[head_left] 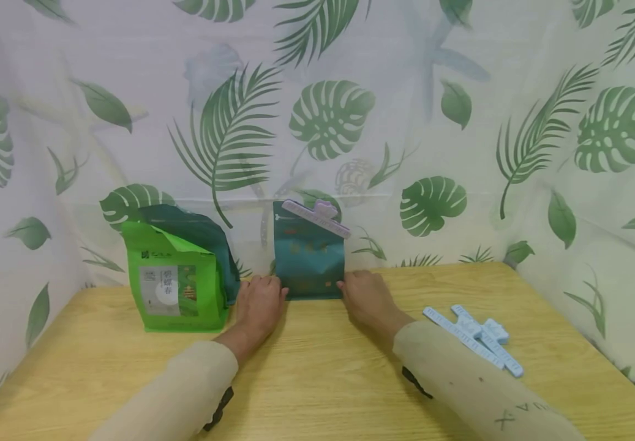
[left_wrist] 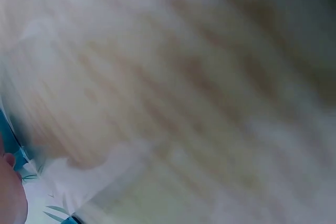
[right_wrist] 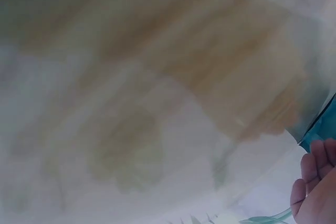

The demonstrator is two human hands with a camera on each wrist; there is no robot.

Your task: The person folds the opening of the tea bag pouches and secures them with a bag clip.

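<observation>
In the head view, a dark teal pouch (head_left: pixel 308 263) stands upright at the back of the table. A pink sealing clip (head_left: pixel 317 217) lies slanted across its top right corner. My left hand (head_left: pixel 262 300) grips the pouch's lower left edge, while my right hand (head_left: pixel 369 300) holds the lower right edge. The right wrist view catches my right hand's curled fingers (right_wrist: pixel 310 169) beside the teal pouch (right_wrist: pixel 323 129). Only a sliver of my left hand (left_wrist: pixel 10 195) and the teal pouch (left_wrist: pixel 11 140) enters the left wrist view, which is mostly blurred.
Left of my left hand stands a bright green tea pouch (head_left: pixel 176 282), with another dark teal pouch (head_left: pixel 201 229) partly hidden behind it. Two pale blue sealing clips (head_left: pixel 474 337) lie crossed on the wooden table (head_left: pixel 317 380) at right. A leaf-patterned curtain (head_left: pixel 334 122) hangs behind.
</observation>
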